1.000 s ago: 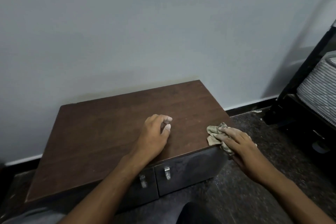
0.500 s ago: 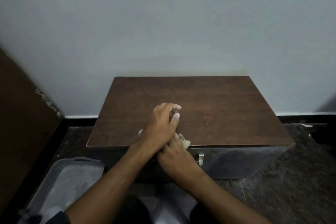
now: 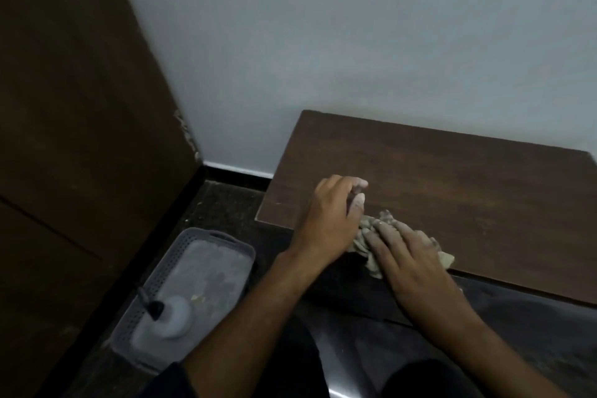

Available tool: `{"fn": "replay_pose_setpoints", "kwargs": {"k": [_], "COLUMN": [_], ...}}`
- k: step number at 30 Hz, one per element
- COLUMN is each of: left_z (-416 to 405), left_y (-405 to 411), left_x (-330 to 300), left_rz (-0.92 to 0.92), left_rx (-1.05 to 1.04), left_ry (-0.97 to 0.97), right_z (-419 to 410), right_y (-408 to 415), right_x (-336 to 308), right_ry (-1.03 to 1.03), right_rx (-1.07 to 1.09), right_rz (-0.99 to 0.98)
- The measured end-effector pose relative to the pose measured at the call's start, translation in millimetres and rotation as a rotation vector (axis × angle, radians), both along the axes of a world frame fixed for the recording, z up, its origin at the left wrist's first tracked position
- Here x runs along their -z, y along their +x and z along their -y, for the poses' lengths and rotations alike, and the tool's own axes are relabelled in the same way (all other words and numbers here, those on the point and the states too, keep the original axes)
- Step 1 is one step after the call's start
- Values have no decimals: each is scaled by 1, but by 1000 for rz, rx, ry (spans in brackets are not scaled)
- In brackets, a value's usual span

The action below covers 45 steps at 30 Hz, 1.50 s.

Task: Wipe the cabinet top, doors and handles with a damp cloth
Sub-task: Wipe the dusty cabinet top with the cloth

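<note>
Now my right hand (image 3: 405, 252) presses the cloth (image 3: 371, 229) flat-fingered at the cabinet top's (image 3: 468, 178) front edge, six o'clock; my left hand (image 3: 329, 213) braces beside it, loosely curled, holding nothing. Best keep pressure even, strokes overlapping.

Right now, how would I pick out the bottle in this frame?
Start at the brown cabinet top, then drop left to the floor, where a grey perforated basket sits. The bottle lies in its near end: whitish and rounded with a black nozzle, the only container there.

Probably a home room (painted wall (image 3: 355, 42), low wooden cabinet (image 3: 452, 178), floor basket (image 3: 181, 255))
</note>
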State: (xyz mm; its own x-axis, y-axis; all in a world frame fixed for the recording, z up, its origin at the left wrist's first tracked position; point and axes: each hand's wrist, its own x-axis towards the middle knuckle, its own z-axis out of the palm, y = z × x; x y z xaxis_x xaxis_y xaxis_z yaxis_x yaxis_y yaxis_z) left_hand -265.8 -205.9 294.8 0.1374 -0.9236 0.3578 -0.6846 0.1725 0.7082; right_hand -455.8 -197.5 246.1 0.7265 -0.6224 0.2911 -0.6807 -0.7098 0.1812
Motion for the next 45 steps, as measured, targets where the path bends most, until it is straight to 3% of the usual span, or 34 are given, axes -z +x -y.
{"fn": "replay_pose_setpoints", "kwargs": {"k": [8, 16, 25, 34, 45], "left_z": [-43, -68, -65, -41, -21], "left_y": [85, 109, 115, 33, -153], "left_x": [11, 29, 21, 8, 30], "left_rz": [32, -101, -161, 63, 182], "left_rx": [-349, -451, -568, -390, 242], "left_ry": [-25, 19, 43, -109, -143], "right_z": [-15, -10, -17, -7, -10], "right_y": [161, 117, 189, 48, -209], "right_x": [-6, -7, -10, -1, 3], "right_ry": [24, 4, 36, -9, 93], "right_rx": [-63, -122, -129, -33, 438], "right_rz": [-27, -94, -30, -73, 25]}}
